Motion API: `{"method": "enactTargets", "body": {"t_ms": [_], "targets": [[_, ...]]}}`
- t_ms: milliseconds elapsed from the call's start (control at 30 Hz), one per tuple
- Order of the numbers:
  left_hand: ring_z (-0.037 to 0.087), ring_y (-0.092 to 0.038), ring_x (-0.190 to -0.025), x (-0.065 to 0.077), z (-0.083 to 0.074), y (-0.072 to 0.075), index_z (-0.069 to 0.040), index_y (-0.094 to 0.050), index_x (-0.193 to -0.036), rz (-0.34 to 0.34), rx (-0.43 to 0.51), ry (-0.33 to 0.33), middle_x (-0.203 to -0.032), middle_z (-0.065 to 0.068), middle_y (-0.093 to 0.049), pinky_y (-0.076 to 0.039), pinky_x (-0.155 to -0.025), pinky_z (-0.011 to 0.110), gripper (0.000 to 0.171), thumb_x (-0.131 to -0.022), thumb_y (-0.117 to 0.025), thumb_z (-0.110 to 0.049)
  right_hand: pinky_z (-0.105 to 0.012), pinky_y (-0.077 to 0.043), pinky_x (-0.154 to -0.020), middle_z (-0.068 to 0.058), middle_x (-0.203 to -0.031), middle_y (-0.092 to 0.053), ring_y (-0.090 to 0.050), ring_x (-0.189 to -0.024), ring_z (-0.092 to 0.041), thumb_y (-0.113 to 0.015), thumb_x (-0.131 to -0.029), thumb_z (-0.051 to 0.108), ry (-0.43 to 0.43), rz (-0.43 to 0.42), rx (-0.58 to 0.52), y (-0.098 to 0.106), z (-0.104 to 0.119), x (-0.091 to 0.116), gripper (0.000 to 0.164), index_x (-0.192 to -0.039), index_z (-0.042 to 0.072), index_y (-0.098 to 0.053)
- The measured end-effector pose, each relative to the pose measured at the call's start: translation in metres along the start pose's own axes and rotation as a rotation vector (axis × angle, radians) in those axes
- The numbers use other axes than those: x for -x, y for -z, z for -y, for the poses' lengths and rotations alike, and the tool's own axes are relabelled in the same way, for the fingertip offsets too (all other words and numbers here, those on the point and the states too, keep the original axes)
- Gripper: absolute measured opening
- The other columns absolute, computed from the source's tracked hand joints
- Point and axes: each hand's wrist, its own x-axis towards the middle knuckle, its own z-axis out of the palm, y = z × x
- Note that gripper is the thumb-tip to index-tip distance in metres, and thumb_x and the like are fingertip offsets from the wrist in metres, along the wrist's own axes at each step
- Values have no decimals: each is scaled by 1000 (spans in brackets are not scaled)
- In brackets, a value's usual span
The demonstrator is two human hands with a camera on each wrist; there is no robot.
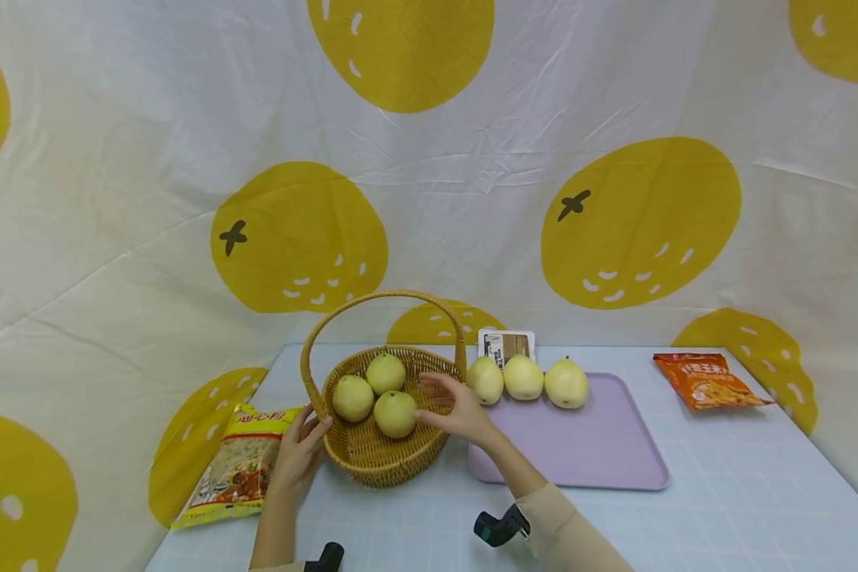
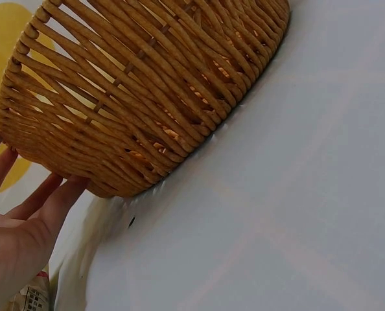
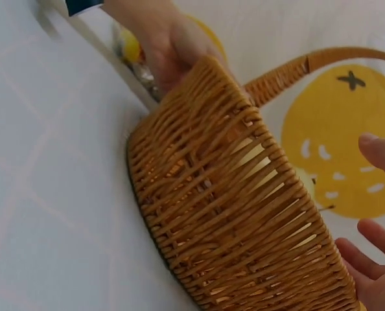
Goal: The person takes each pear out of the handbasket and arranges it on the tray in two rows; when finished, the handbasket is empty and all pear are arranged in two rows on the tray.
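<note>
A woven wicker basket (image 1: 379,469) with a tall arched handle holds three pale yellow-green pears (image 1: 395,414). My left hand (image 1: 300,451) rests its fingers against the left side of the basket, near the foot of the handle. In the left wrist view those fingers (image 2: 66,197) lie along the outer weave. Over the basket's right rim reaches my right hand (image 1: 459,409), fingers spread, its thumb close beside the front pear. The right wrist view shows the same hand (image 3: 380,285) with fingers apart and nothing between them.
Three more pears (image 1: 524,377) stand in a row at the back left of a purple tray (image 1: 579,453). Behind them is a labelled flat package (image 1: 506,345). A yellow food bag (image 1: 239,465) lies left of the basket, and an orange snack bag (image 1: 708,381) at the far right.
</note>
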Motion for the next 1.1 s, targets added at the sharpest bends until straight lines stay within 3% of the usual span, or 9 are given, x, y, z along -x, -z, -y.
{"method": "enactTargets", "body": {"t_ms": [100, 233, 533, 767, 1100], "targets": [[18, -48, -117, 0, 0, 0, -15, -15, -152, -1, 0, 0, -148, 20, -28, -49, -82, 27, 73, -95, -58, -27, -53, -45, -89, -25, -127, -53, -53, -108, -44, -72, -82, 6, 1, -1, 6, -5, -17, -7, 58, -133, -4, -47], [26, -42, -123, 0, 0, 0, -14, -15, -152, -6, -6, -1, -148, 20, -28, -49, -82, 27, 73, -95, -58, -26, -51, -49, -84, -22, -129, -52, -51, -109, -48, -73, -82, 11, -11, 16, -14, -11, -35, -17, 59, -134, 2, -47], [24, -44, -121, 0, 0, -2, -15, -16, -152, -11, 26, 5, -147, 19, -29, -49, -82, 26, 74, -94, -60, -26, -55, -46, -86, -28, -133, -45, -49, -112, -50, -75, -80, 18, -31, 88, 57, -15, -34, -28, 68, -136, -4, -43], [15, -49, -114, -1, -1, -1, -16, -16, -152, -21, 4, 13, -148, 19, -29, -48, -81, 25, 73, -94, -59, -27, -51, -43, -93, -22, -140, -42, -48, -116, -46, -76, -80, 22, -75, 156, 134, -16, -34, -35, 74, -139, -2, -40], [20, -46, -119, 1, -2, -2, -15, -15, -152, -19, 11, 25, -148, 21, -27, -47, -82, 23, 75, -94, -60, -27, -48, -39, -98, -20, -135, -47, -45, -124, -36, -79, -77, 27, -142, 279, 258, -20, -33, -46, 77, -139, 1, -42]]}}
